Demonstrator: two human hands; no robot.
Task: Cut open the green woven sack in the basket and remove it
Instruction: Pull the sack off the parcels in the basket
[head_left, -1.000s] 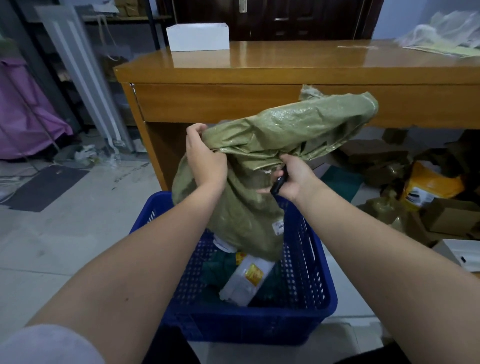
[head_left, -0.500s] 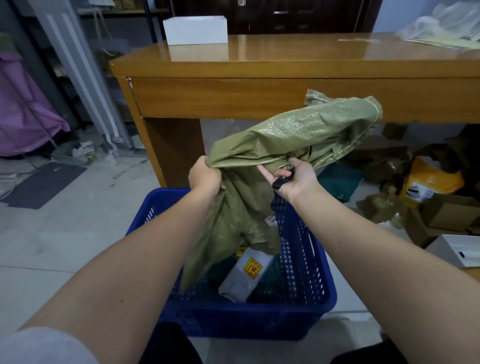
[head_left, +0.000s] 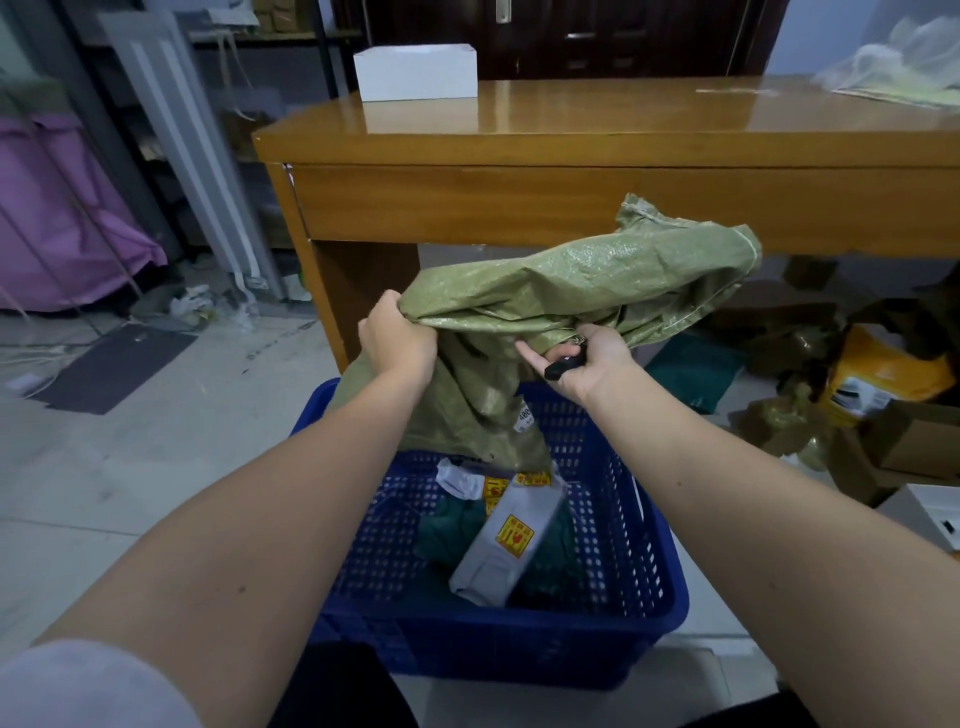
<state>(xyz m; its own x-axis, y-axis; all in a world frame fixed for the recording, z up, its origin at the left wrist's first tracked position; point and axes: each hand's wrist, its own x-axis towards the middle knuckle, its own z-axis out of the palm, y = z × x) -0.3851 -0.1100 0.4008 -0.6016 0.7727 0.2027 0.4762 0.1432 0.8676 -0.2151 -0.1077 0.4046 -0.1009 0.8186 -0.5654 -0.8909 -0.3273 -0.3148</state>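
Observation:
The green woven sack (head_left: 566, 291) hangs limp above the blue plastic basket (head_left: 639, 551), its lower end still dipping inside the far side. My left hand (head_left: 397, 340) grips a bunched fold at the sack's left. My right hand (head_left: 582, 356) holds the sack's underside with its fingers and keeps a small black cutter (head_left: 563, 365) in the palm. Inside the basket lie a grey parcel (head_left: 501, 558) with yellow stickers, a dark green bag (head_left: 447, 535) and a white packet (head_left: 460, 480).
A wooden desk (head_left: 597, 140) stands just behind the basket, with a white box (head_left: 415, 73) on top. Cardboard boxes (head_left: 914, 441), a yellow package (head_left: 878, 374) and brown wrappings crowd the floor at right. A purple cloth (head_left: 62, 228) and grey panels stand at left.
The sack has gone slack and emptied; parcels now lie in the basket. Both hands dropped lower and gathered the sack, shifting it rightward over the basket.

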